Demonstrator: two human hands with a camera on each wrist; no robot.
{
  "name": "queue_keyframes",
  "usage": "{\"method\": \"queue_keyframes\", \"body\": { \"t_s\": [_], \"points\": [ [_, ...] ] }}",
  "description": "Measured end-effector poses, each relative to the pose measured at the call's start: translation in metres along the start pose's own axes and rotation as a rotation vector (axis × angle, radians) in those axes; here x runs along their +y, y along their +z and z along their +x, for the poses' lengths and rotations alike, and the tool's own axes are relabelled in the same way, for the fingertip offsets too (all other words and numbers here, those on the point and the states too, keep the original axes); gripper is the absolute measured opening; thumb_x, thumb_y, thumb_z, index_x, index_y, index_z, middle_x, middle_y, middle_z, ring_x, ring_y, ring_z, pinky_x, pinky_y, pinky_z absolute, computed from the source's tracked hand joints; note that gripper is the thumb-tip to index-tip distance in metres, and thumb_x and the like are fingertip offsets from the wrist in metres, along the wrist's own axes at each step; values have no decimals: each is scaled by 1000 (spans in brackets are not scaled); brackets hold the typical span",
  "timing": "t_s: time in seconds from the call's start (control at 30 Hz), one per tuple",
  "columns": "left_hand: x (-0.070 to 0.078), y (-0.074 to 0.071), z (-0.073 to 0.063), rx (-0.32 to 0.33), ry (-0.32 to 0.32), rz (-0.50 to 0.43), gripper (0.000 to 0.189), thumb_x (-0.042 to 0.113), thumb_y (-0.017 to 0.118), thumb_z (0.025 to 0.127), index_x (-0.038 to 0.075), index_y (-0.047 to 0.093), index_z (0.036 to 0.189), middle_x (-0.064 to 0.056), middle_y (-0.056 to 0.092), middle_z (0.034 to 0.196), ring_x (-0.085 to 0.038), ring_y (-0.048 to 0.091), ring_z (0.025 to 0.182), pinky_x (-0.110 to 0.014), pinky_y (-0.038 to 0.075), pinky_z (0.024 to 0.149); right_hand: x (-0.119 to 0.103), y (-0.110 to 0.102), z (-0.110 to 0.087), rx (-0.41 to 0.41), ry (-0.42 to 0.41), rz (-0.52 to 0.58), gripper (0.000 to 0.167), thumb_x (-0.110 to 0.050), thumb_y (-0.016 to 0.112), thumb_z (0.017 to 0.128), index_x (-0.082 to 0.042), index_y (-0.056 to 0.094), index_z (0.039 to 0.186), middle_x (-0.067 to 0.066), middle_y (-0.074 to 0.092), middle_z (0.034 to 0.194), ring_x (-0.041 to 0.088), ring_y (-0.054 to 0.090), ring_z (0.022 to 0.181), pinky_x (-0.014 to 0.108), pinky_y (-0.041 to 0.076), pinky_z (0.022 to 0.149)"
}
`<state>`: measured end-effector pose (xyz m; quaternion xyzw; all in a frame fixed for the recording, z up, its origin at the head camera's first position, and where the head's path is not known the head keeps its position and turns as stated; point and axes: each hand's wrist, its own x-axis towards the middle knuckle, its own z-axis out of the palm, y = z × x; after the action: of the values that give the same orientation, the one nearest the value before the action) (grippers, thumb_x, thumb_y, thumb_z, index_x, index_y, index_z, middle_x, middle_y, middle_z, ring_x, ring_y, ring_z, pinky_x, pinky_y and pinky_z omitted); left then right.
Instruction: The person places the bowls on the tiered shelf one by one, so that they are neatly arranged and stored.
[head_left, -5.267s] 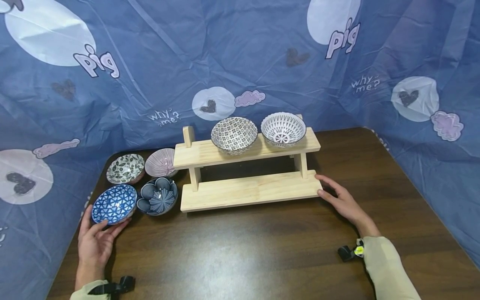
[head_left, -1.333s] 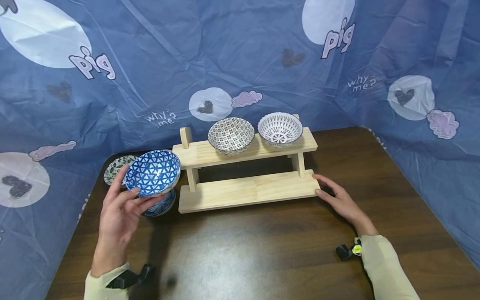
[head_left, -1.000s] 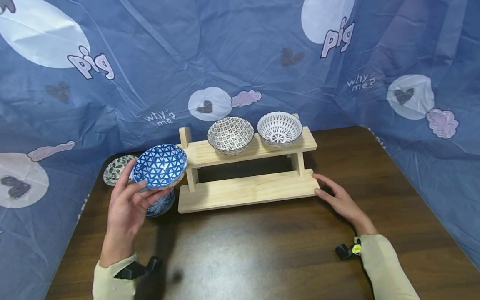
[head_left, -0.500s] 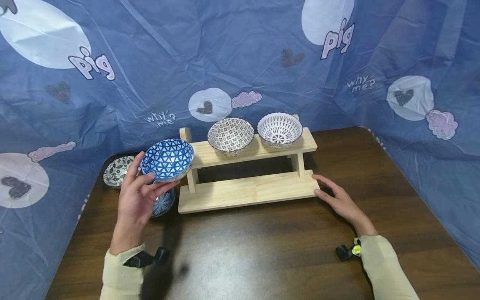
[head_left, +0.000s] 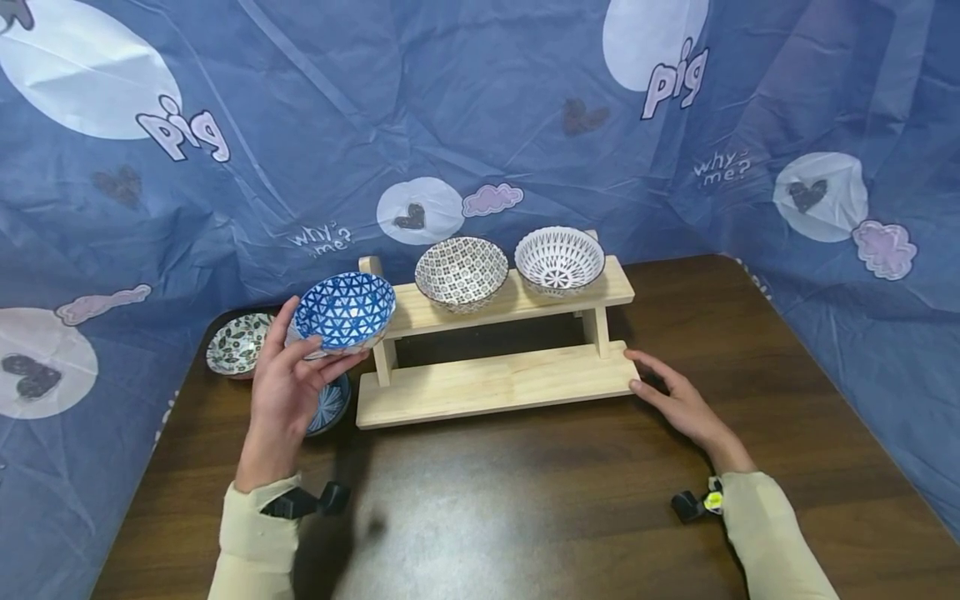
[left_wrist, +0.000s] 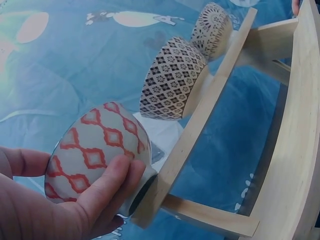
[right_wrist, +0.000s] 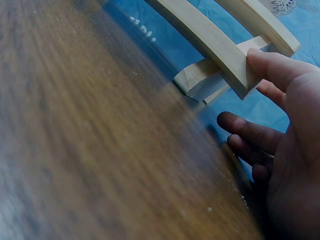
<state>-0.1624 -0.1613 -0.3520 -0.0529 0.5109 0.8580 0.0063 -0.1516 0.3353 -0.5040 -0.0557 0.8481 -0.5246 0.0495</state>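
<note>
My left hand (head_left: 285, 392) grips a bowl (head_left: 345, 310) with blue and white triangles inside. Red diamonds on white cover its outside (left_wrist: 95, 150) in the left wrist view, where the thumb and fingers clasp its wall. The foot of this bowl is right at the left end of the upper board of a two-tier wooden stand (head_left: 487, 385). Two patterned bowls sit on that board: a grey-brown one (head_left: 461, 273) mid-board and a white one with dark marks (head_left: 559, 260) to the right. My right hand (head_left: 686, 408) pinches the lower board's right end between thumb and index finger.
On the table's left side stand a leaf-patterned bowl (head_left: 238, 343) and a dark blue bowl (head_left: 330, 406), the latter partly behind my left hand. The brown table (head_left: 487, 500) meets a blue printed cloth (head_left: 300, 125) at the back and sides.
My left hand has lifted the blue bowl off the table's left side and carried it up and right to the upper board's left end. My right hand stays on the stand.
</note>
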Motion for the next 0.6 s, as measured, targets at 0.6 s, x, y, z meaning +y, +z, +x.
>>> {"method": "queue_keyframes", "body": {
  "t_s": [0.6],
  "points": [
    [-4, 4, 13, 0, 2, -14, 69, -3, 36, 101, 28, 19, 159, -17, 7, 167, -19, 72, 103, -35, 65, 81, 0, 0, 0, -2, -2, 0, 55, -27, 57, 102, -9, 41, 152, 20, 34, 161, 42, 31, 146, 67, 24, 117]
  ]
}}
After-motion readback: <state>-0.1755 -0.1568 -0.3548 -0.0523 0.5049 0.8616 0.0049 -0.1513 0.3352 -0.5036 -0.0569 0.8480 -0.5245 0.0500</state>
